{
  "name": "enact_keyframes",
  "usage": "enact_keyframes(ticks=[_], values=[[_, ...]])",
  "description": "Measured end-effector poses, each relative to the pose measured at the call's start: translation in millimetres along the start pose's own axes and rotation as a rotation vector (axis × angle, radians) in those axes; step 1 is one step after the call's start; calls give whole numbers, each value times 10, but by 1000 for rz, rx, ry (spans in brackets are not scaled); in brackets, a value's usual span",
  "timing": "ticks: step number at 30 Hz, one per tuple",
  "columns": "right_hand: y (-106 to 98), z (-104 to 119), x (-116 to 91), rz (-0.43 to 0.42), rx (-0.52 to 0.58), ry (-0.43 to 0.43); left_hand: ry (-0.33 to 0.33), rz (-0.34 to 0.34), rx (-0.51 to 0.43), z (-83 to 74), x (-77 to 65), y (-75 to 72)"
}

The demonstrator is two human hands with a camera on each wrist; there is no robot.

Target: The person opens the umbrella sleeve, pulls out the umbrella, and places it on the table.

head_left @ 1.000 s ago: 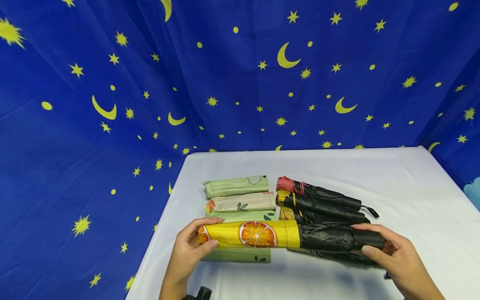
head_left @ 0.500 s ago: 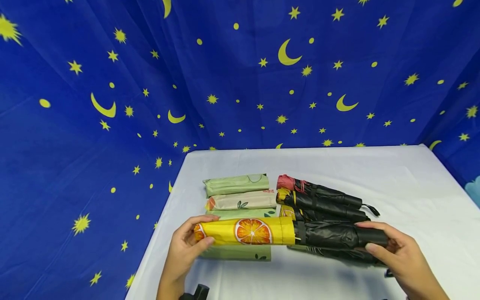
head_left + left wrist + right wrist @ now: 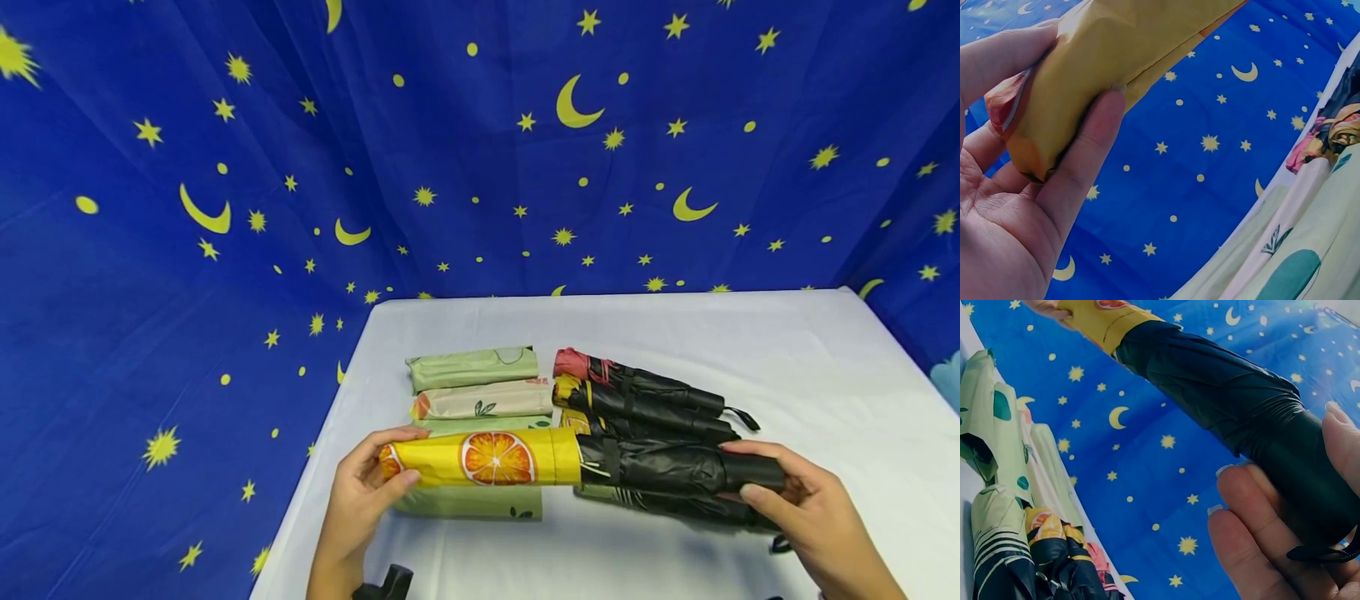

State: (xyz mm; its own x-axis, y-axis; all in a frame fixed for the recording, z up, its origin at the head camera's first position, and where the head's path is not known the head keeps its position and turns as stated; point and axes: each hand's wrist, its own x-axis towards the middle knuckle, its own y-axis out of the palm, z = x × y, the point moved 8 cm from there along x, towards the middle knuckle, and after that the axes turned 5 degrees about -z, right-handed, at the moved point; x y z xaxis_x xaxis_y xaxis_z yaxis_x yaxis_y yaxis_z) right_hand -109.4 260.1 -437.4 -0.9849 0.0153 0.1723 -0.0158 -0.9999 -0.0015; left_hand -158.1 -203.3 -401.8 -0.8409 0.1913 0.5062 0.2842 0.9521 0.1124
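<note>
A folded black umbrella [image 3: 667, 467] is held level above the table, its left part inside a yellow sleeve [image 3: 558, 457] printed with orange slices. My left hand [image 3: 360, 483] pinches the closed left end of the sleeve between thumb and fingers. At the other end, my right hand [image 3: 802, 492] grips the umbrella's dark handle; a wrist strap [image 3: 1322, 553] hangs there in the right wrist view. Just right of the sleeve's mouth, a black band and pale rib tips show on the umbrella. How far the umbrella reaches inside the sleeve is hidden.
Behind and below lie several green and cream sleeves [image 3: 480, 400] in a column on the left. Several folded black umbrellas [image 3: 652, 408] with red, yellow and green ends lie to their right. White cloth [image 3: 847, 383] covers the table; blue starry curtains [image 3: 480, 150] enclose it.
The yellow sleeve has moved left with my left hand, while my right hand has shifted slightly right with the umbrella. More of the black umbrella shows, including its band and rib tips.
</note>
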Motion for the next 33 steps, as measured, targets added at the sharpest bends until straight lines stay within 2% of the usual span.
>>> enact_keyframes(ticks=[8,17,33], values=[[-32,22,10,-12,43,-31,-20,-13,1,14,-13,-17],[-75,-21,-8,-7,116,-33,5,-18,-11,12,-7,-47],[-178,-70,-65,-36,64,-21,33,-15,-28,32,14,-102]])
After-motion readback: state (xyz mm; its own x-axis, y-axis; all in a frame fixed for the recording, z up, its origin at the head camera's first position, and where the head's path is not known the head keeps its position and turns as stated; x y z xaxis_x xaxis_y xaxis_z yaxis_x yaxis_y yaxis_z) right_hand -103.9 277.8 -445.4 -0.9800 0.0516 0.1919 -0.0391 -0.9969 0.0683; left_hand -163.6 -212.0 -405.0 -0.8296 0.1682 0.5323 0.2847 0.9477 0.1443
